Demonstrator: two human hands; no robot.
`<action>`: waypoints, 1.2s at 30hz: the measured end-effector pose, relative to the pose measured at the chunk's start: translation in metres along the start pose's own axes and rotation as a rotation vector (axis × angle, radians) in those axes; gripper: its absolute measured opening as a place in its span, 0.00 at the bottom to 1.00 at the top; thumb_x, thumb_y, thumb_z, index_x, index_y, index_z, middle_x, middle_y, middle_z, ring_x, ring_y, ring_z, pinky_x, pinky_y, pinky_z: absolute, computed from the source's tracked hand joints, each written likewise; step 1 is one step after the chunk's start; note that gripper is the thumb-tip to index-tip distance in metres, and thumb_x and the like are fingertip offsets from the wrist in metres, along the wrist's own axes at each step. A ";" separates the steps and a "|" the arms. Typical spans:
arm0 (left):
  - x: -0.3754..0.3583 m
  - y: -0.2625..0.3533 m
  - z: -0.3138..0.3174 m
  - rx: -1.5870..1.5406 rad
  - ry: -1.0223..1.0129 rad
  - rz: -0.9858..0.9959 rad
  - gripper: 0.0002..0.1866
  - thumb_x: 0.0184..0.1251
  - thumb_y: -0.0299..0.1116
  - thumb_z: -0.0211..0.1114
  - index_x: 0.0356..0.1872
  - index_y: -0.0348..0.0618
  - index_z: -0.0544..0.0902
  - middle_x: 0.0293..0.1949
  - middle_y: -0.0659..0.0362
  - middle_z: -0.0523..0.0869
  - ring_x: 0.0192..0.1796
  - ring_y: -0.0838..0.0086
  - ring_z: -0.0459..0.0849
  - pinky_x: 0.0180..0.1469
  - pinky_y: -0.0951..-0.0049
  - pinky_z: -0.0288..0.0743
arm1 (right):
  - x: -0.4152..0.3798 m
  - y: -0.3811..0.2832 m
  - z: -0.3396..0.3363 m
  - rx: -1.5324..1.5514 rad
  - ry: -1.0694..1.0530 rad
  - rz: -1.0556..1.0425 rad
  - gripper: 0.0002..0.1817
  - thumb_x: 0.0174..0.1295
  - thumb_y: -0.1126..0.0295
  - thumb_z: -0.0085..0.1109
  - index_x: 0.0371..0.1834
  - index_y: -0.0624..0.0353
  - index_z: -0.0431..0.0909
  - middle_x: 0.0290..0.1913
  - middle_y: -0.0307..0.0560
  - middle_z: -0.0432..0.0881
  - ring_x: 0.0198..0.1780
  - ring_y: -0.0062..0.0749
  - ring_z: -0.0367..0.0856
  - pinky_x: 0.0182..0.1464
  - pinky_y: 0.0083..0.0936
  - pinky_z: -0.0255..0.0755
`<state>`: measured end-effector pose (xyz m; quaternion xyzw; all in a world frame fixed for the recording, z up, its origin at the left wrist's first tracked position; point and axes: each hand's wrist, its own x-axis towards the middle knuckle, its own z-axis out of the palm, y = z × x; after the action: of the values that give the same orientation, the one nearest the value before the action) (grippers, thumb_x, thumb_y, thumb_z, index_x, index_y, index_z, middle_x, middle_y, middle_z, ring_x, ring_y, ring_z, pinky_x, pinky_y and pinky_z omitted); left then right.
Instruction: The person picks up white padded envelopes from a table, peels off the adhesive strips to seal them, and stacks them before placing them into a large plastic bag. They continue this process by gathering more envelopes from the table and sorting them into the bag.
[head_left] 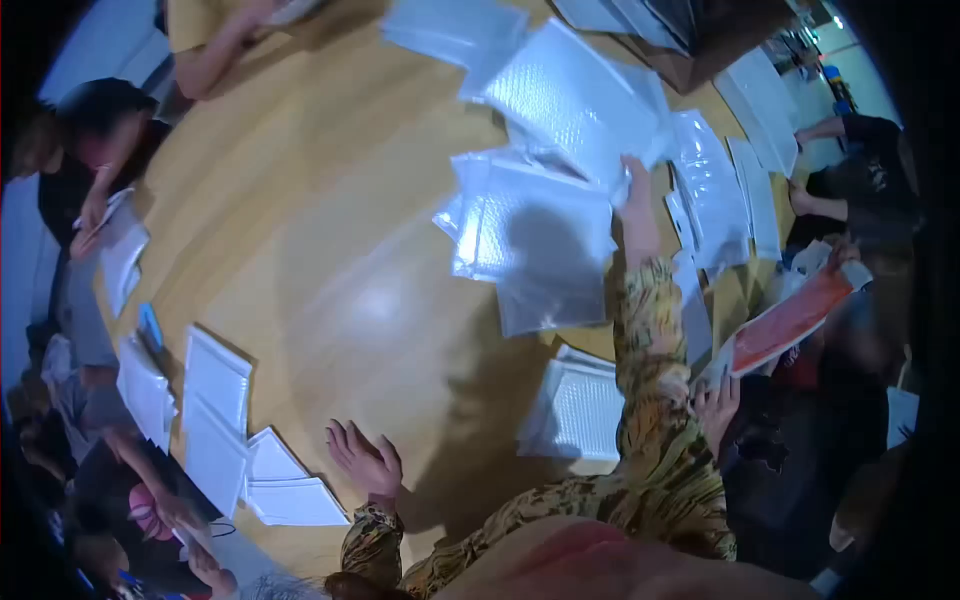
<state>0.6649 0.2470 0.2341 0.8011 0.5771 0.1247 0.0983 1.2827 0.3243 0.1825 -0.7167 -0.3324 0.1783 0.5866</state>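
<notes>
My left hand (365, 458) is held palm up with its fingers spread and holds nothing, over the near part of the wooden table (350, 270). My right hand (634, 188) reaches far forward and grips the lower right edge of a white bubble mailer (560, 100), its fingers partly hidden. Just left of that hand lie more white mailers (500, 225), overlapping, with a shadow across them. A smaller stack of mailers (575, 410) rests beside my right sleeve.
Mailers (215, 385) lie at the table's left edge. Co-workers sit left and right; one at the right holds a red and white packet (790, 325). A dark bag (690, 40) stands at the top right, near clear packets (710, 185).
</notes>
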 end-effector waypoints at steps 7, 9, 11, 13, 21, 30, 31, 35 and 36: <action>-0.006 0.001 -0.005 -0.053 0.007 -0.058 0.31 0.60 0.41 0.55 0.61 0.33 0.61 0.64 0.39 0.59 0.68 0.45 0.53 0.68 0.48 0.41 | -0.133 -0.125 0.037 0.253 -0.128 0.466 0.21 0.52 0.65 0.60 0.47 0.66 0.73 0.40 0.49 0.79 0.38 0.31 0.79 0.39 0.29 0.75; -0.004 0.011 -0.016 -0.086 0.081 -0.039 0.32 0.58 0.42 0.58 0.60 0.32 0.64 0.63 0.39 0.61 0.68 0.46 0.54 0.68 0.49 0.42 | -0.170 -0.133 0.057 -0.009 -0.171 0.436 0.19 0.49 0.64 0.63 0.40 0.66 0.77 0.33 0.44 0.80 0.31 0.26 0.78 0.32 0.26 0.73; -0.003 0.015 -0.017 -0.394 0.116 -0.033 0.34 0.59 0.39 0.61 0.62 0.32 0.59 0.63 0.39 0.59 0.66 0.52 0.57 0.67 0.53 0.47 | -0.202 -0.121 0.069 -0.235 -0.354 0.332 0.15 0.48 0.66 0.63 0.37 0.65 0.79 0.29 0.40 0.79 0.31 0.22 0.76 0.35 0.23 0.70; -0.006 -0.005 0.026 -0.724 0.277 0.032 0.35 0.61 0.35 0.60 0.64 0.34 0.53 0.62 0.40 0.59 0.66 0.57 0.57 0.66 0.60 0.51 | -0.242 -0.159 0.080 0.057 -0.429 0.383 0.13 0.49 0.68 0.62 0.37 0.63 0.80 0.29 0.39 0.79 0.32 0.21 0.76 0.37 0.22 0.70; -0.024 -0.023 -0.037 -1.935 -0.236 -0.514 0.36 0.66 0.34 0.56 0.68 0.42 0.45 0.57 0.54 0.68 0.53 0.67 0.71 0.57 0.69 0.66 | -0.327 -0.216 0.104 0.623 -0.694 0.593 0.31 0.45 0.79 0.60 0.57 0.66 0.65 0.44 0.47 0.76 0.42 0.30 0.76 0.47 0.26 0.70; -0.068 -0.062 -0.050 -1.537 -0.123 -0.721 0.42 0.62 0.28 0.62 0.68 0.36 0.42 0.63 0.49 0.61 0.61 0.64 0.66 0.61 0.64 0.64 | -0.320 -0.210 0.135 -0.040 -0.703 0.256 0.20 0.56 0.61 0.59 0.44 0.68 0.77 0.32 0.44 0.81 0.33 0.26 0.78 0.37 0.25 0.72; -0.064 -0.055 -0.056 -1.516 -0.050 -0.767 0.44 0.60 0.28 0.64 0.68 0.33 0.42 0.63 0.47 0.61 0.60 0.64 0.67 0.61 0.63 0.64 | -0.318 -0.194 0.143 -0.115 -0.789 0.228 0.26 0.56 0.58 0.60 0.50 0.68 0.73 0.38 0.52 0.81 0.38 0.33 0.79 0.44 0.28 0.72; -0.065 -0.039 -0.047 -1.137 0.081 -0.747 0.48 0.54 0.25 0.68 0.66 0.28 0.40 0.62 0.42 0.61 0.60 0.64 0.66 0.61 0.64 0.63 | -0.285 -0.184 0.138 -0.423 -0.525 -0.075 0.37 0.53 0.52 0.62 0.61 0.65 0.62 0.58 0.62 0.70 0.59 0.52 0.67 0.59 0.39 0.62; -0.069 -0.048 -0.039 -1.055 0.131 -0.781 0.50 0.52 0.25 0.69 0.66 0.26 0.39 0.61 0.41 0.61 0.60 0.64 0.66 0.60 0.64 0.64 | -0.254 -0.174 0.128 -0.507 -0.338 -0.194 0.39 0.51 0.49 0.63 0.59 0.66 0.64 0.57 0.62 0.70 0.58 0.52 0.68 0.60 0.40 0.61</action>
<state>0.5883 0.1972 0.2504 0.3680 0.6916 0.3942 0.4805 0.9720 0.2580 0.2835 -0.7655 -0.5256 0.1495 0.3399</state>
